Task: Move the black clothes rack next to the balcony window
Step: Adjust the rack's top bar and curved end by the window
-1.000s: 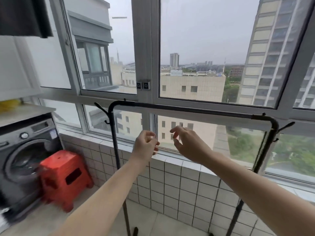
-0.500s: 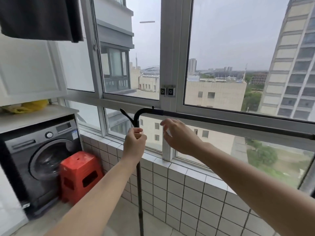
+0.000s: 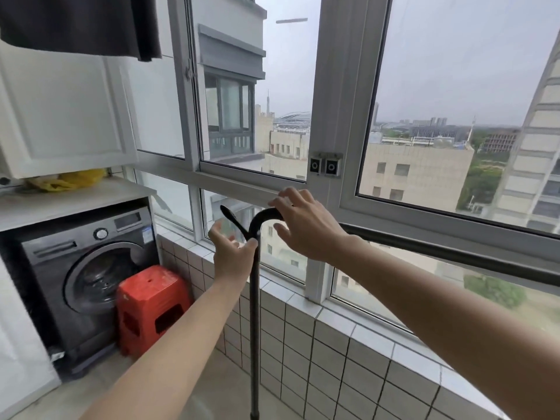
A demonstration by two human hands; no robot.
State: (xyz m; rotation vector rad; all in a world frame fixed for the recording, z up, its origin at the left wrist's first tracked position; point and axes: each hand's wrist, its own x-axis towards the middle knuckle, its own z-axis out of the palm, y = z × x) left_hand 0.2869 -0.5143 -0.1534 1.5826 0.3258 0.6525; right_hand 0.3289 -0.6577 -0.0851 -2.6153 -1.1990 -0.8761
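The left hand (image 3: pixel 231 256) is opening beside the rack (image 3: pixel 255 286), its thumb touching the upright pole just below the bend, fingers spread and gripping nothing. The right hand (image 3: pixel 306 225) is resting loosely over the rack's curved corner, fingers uncurled. The rack is standing just beside the tiled sill, under the window (image 3: pixel 328 95). Left of the rack, a red stool (image 3: pixel 151 307) is sitting against a washer (image 3: pixel 88 277).

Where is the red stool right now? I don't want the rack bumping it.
The red stool sits low left on the floor, between the washing machine and the tiled wall under the window.
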